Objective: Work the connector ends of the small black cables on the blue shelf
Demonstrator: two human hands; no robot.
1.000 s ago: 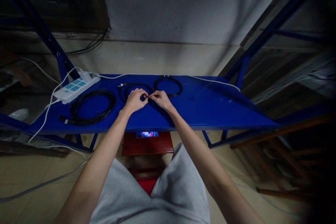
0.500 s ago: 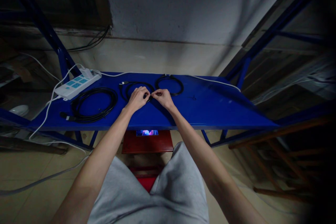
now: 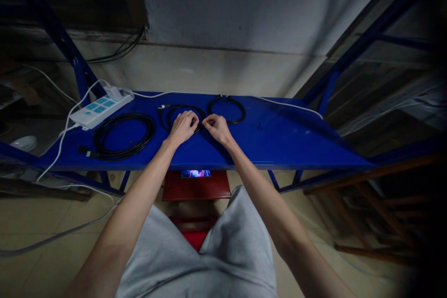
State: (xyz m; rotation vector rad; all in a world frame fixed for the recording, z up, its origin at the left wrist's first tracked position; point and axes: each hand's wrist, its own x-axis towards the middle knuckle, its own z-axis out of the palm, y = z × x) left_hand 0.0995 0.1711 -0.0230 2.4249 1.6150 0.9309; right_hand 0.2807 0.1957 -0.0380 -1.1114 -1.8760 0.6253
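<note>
Much as a moment ago, the left hand [image 3: 181,128] stays pinched narrowly on the black cable [image 3: 183,107]; the right hand [image 3: 217,129] sits just beside it, its grip impossible to tell.

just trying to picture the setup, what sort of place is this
Probably a plain workroom or storeroom, though I can't be sure. A blue steel shelving rack serves as a bench, with a white power strip and coiled black cables on it, against a bare, scuffed wall.

Blue metal shelf [image 3: 296,149] | white power strip [image 3: 101,111] at left end | black cable coil [image 3: 124,154] just beside strip | second coil [image 3: 181,107], third coil [image 3: 226,123] farther right of strip | white cord [image 3: 195,93] from strip along back edge
</note>
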